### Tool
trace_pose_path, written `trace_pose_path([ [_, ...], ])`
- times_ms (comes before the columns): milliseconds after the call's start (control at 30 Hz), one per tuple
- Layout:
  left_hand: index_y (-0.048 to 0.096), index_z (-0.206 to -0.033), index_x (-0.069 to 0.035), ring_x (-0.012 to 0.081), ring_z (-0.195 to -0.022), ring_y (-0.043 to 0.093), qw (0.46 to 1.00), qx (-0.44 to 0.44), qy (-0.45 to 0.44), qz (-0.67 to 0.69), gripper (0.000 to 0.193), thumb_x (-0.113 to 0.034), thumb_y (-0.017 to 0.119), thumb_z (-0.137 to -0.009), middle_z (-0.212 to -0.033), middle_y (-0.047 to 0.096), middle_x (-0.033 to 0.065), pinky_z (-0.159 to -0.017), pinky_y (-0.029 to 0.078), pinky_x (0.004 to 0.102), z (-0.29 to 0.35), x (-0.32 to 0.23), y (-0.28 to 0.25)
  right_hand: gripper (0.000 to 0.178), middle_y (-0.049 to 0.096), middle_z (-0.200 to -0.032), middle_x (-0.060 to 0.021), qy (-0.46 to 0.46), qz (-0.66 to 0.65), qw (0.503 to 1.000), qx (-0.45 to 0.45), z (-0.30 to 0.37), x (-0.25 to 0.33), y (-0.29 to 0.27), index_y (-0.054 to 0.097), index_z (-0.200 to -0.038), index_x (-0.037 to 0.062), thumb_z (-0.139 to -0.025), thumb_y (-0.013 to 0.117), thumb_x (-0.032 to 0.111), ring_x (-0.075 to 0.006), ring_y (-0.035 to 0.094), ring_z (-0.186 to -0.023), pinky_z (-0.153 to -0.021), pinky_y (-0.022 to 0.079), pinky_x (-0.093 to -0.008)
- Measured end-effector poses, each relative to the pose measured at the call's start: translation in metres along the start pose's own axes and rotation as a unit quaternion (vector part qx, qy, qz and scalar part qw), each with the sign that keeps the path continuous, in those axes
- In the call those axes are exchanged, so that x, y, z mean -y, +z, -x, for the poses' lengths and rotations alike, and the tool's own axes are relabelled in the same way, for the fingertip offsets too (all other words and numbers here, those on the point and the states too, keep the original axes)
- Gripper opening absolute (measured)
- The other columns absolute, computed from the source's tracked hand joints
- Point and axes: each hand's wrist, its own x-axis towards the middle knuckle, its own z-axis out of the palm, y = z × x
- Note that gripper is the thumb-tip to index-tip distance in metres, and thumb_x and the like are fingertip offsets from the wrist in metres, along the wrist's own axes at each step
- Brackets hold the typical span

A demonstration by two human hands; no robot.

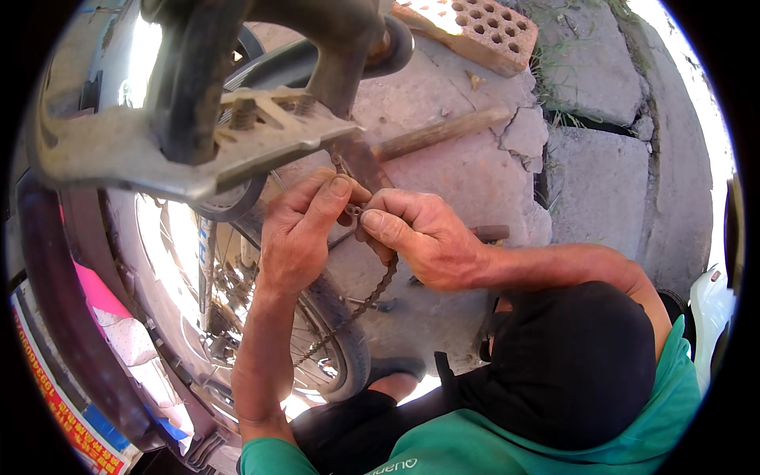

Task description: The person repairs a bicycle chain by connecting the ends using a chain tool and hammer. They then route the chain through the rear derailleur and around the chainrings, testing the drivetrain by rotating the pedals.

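Close together in the middle of the head view, both my hands pinch a bicycle chain [386, 277]. My left hand [305, 226] has thumb and forefinger closed on a small link near the chain's end. Beside it, my right hand [427, 237] grips the adjoining links, fingertips almost touching those of the left. From the right fingers the dark chain hangs in a curve down past the bicycle wheel [355, 352]. The fingertips partly cover the links, so whether the two ends are joined cannot be made out.
A worn metal pedal [269, 154] and its crank loom over the upper left, close above my left hand. On the cracked concrete lie a wooden stick [443, 133], a perforated brick [495, 38] and a short reddish handle [491, 233]. Rounded black cloth [586, 364] fills the lower right.
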Motion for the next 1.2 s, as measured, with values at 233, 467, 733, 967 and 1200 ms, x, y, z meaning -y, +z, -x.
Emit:
trace_pose_path([
  [233,0.062,-0.083,-0.001,0.0091,-0.066,0.052,0.981,0.018,-0.061,-0.185,0.037,-0.032,0.054,-0.101,-0.071,0.056,0.0004,-0.061,0.041,0.0248,0.002,-0.013,-0.008,0.032,0.053,-0.07,0.0,-0.014,0.052,0.998,-0.015,-0.002,0.001,-0.001,0.058,-0.092,-0.0002,-0.105,0.048,0.027,-0.0075,0.048,-0.063,-0.058,0.041,-0.0257],
  [467,0.063,-0.088,0.0,0.0112,-0.067,0.054,0.992,0.1,-0.074,-0.035,0.035,-0.03,0.052,-0.102,-0.073,0.06,0.0039,-0.062,0.043,0.0259,0.006,-0.008,-0.023,0.03,0.053,-0.07,0.0,-0.03,0.021,0.999,-0.014,-0.001,0.014,-0.003,0.057,-0.09,0.0006,-0.104,0.047,0.025,-0.0075,0.049,-0.063,-0.057,0.041,-0.0261],
  [733,0.061,-0.089,-0.001,0.0107,-0.068,0.054,0.992,0.088,-0.087,-0.002,0.035,-0.03,0.05,-0.104,-0.075,0.059,0.0038,-0.063,0.044,0.0253,0.02,-0.002,-0.021,0.033,0.061,-0.074,-0.0179,0.001,0.105,0.994,0.006,0.0,0.021,-0.007,0.063,-0.092,-0.0019,-0.1,0.05,0.027,-0.0254,0.058,-0.07,-0.068,0.046,-0.0394],
  [967,0.06,-0.087,-0.002,0.0105,-0.069,0.054,0.994,0.068,-0.077,-0.028,0.035,-0.031,0.049,-0.104,-0.074,0.059,0.0031,-0.064,0.044,0.0256,0.024,-0.007,-0.01,0.032,0.06,-0.081,-0.0232,-0.045,0.132,0.989,0.044,0.005,0.02,-0.007,0.06,-0.094,-0.002,-0.1,0.049,0.027,-0.0384,0.06,-0.074,-0.068,0.046,-0.0447],
  [1200,0.06,-0.088,0.0,0.0114,-0.069,0.056,0.989,0.089,-0.102,0.062,0.034,-0.029,0.05,-0.103,-0.075,0.061,0.0049,-0.064,0.045,0.0268,0.024,-0.002,-0.019,0.03,0.057,-0.078,-0.0226,-0.115,0.17,0.976,0.075,-0.001,0.015,-0.011,0.059,-0.094,-0.0027,-0.1,0.05,0.026,-0.0384,0.058,-0.073,-0.067,0.045,-0.0448],
])
